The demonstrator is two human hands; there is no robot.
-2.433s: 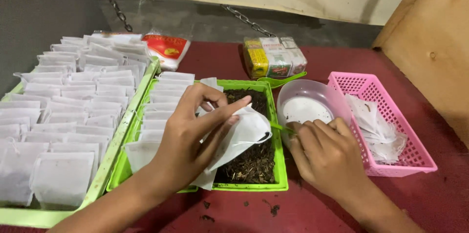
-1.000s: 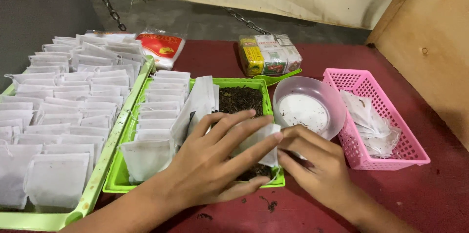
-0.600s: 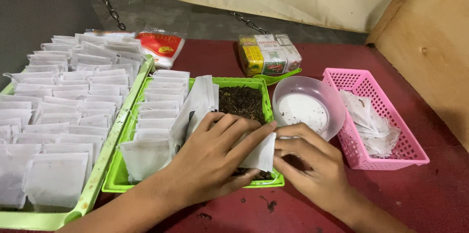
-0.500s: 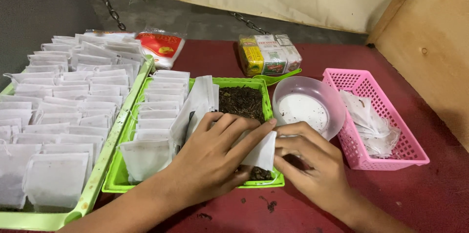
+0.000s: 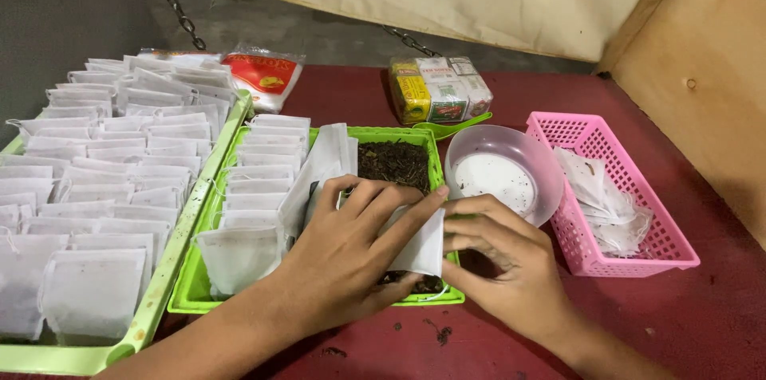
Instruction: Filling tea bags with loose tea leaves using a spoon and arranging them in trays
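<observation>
My left hand [image 5: 351,256] lies over the near end of a small green tray [image 5: 203,300] and grips a white paper tea bag [image 5: 421,246] from the left. My right hand [image 5: 503,264] pinches the same bag at its right edge, fingers curled. Dark loose tea [image 5: 392,163] fills the tray's far right part. Rows of filled white bags [image 5: 263,173] stand in the tray's left part. Beyond my right hand sits a clear round bowl [image 5: 504,176] with a white inside.
A large pale green tray [image 5: 72,360] on the left holds several rows of white bags. A pink basket [image 5: 594,141] with empty bags stands at the right. Small boxes [image 5: 440,89], a green spoon and a red packet [image 5: 263,77] sit at the back. A wooden wall rises at right.
My hands have dropped from above the tray to its near end. The bag, held open and loose before, is now pressed flat between both hands. My right hand left the bowl's side.
</observation>
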